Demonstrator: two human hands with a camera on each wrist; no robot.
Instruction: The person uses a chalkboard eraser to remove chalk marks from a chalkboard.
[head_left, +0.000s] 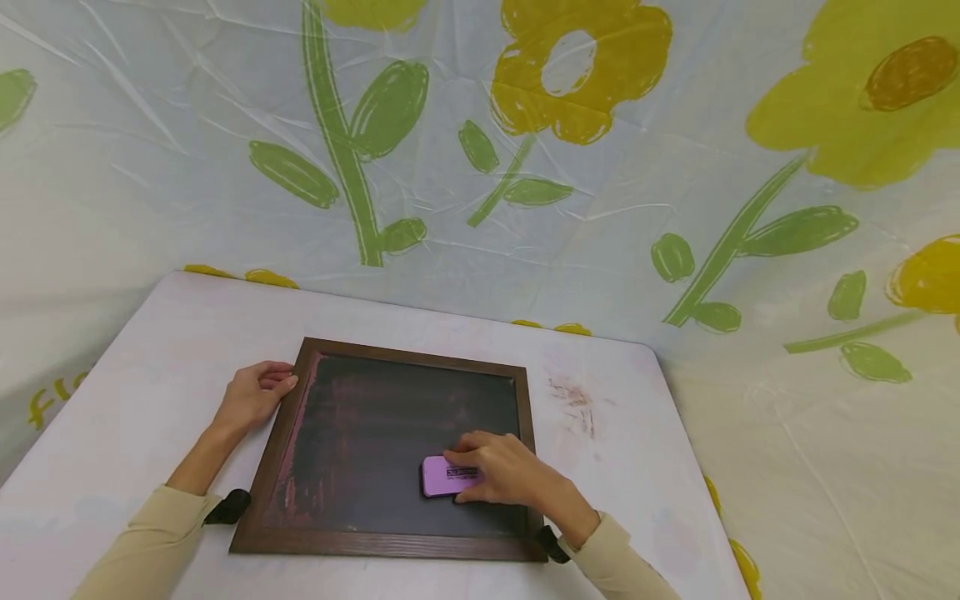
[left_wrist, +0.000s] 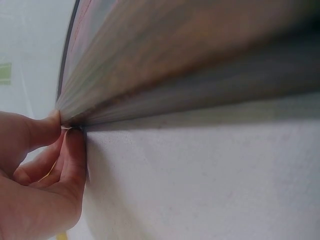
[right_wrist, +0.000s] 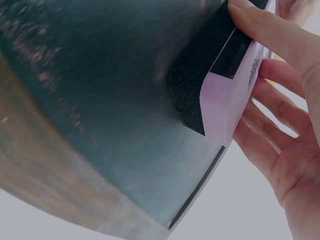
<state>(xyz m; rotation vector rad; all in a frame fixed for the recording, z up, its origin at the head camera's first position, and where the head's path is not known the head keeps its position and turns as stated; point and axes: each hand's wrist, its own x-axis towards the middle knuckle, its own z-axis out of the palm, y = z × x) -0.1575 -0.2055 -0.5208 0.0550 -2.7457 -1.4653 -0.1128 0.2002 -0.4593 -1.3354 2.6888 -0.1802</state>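
Observation:
A framed chalkboard (head_left: 405, 417) lies on the table with reddish-pink chalk smears, thickest along its left side. My right hand (head_left: 506, 468) grips a purple eraser (head_left: 442, 475) between thumb and fingers, over the right half of the board. In the right wrist view the black felt of the eraser (right_wrist: 216, 107) faces the dark board surface. At the frame's left edge, my left hand (head_left: 255, 396) pinches the brown wooden frame (head_left: 288, 408). The left wrist view has its thumb (left_wrist: 42, 131) against the frame and the curled fingers just below.
The white table (head_left: 600, 375) carries reddish-brown smudges (head_left: 573, 400) to the right of the board. Behind it hangs a pale cloth (head_left: 585, 200) printed with yellow flowers and green leaves. Dark wrist bands (head_left: 228, 507) sit at both sleeves.

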